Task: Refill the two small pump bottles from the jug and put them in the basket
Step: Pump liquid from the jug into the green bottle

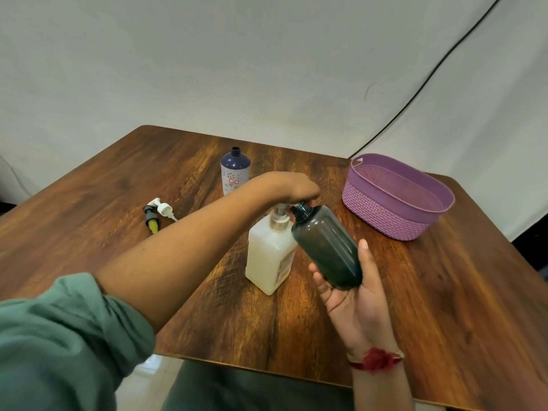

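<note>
A white jug [269,256] of creamy liquid stands upright at the table's middle, its pump fitted. My left hand [293,188] sits on top of that pump, fingers bent down over its head. My right hand [355,292] grips a small dark bottle [326,247], tilted, its open neck against the pump's spout. A second small bottle [234,170], dark blue on top with a pale flowered label, stands uncapped farther back. The purple basket [379,215] sits at the right with nothing in it.
Two loose pump heads lie left of the jug, one white [161,207] and one black with yellow [151,222]. The wooden table [444,292] ends close to my body. A black cable [430,78] runs down the white backdrop behind the basket.
</note>
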